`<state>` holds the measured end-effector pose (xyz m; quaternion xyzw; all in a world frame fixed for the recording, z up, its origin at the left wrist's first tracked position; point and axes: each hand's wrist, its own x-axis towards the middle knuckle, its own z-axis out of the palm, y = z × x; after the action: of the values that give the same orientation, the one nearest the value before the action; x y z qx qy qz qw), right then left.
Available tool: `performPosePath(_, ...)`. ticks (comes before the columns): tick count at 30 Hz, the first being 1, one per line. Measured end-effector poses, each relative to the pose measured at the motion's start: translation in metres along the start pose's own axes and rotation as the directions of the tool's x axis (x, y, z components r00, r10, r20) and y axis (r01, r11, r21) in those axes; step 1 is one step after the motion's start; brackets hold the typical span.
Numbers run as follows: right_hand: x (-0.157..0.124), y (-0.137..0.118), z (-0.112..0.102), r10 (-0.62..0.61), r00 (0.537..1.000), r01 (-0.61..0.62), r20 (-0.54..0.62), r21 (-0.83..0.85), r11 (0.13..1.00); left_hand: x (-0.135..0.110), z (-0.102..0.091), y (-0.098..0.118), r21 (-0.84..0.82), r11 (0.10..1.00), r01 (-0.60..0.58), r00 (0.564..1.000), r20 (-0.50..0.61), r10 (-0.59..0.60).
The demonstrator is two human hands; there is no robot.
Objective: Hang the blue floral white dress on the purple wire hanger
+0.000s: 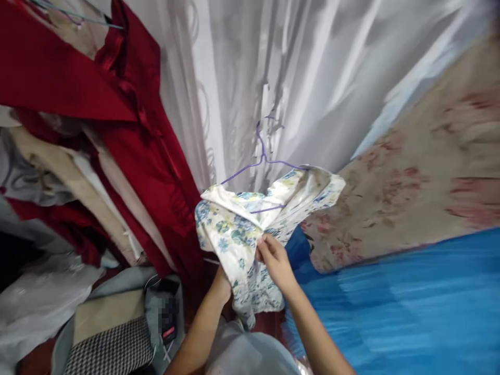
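A white blouse (pixel 236 229) with blue, green and yellow flowers hangs on a thin purple wire hanger (pixel 264 156) in front of me. The hanger's hook points up before a white curtain, and its lower bar shows through the open neckline. My right hand (pixel 273 258) pinches the blouse's front edge just below the V of the neck. Most of my left hand (pixel 223 285) is behind or inside the blouse's left side; only the wrist and the back of the hand show, its fingers hidden by the cloth.
Dark red garments (pixel 136 114) and other clothes hang at left. A sheer white curtain (pixel 234 78) fills the back. At right, a floral cloth (pixel 390 192) lies above a blue sheet (pixel 410 307). Below left sits a grey bag (pixel 113 281) with houndstooth fabric (pixel 113 344).
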<state>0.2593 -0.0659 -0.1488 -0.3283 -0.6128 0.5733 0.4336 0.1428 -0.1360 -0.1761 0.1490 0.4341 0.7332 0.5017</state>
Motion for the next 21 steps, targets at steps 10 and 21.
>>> performPosePath(10, -0.007, 0.016, 0.0, 0.13, 0.984, -0.116, -0.118, 0.12, 0.986, 0.005, -0.045, 0.006, 0.505, 0.705, -0.498, 0.729, -0.196, 0.656)
performPosePath(21, -0.012, -0.017, 0.037, 0.172, 0.984, -0.171, -0.053, 0.008, 0.985, 0.022, -0.007, 0.008, 0.647, 0.388, -0.657, 0.748, 0.497, 0.439)
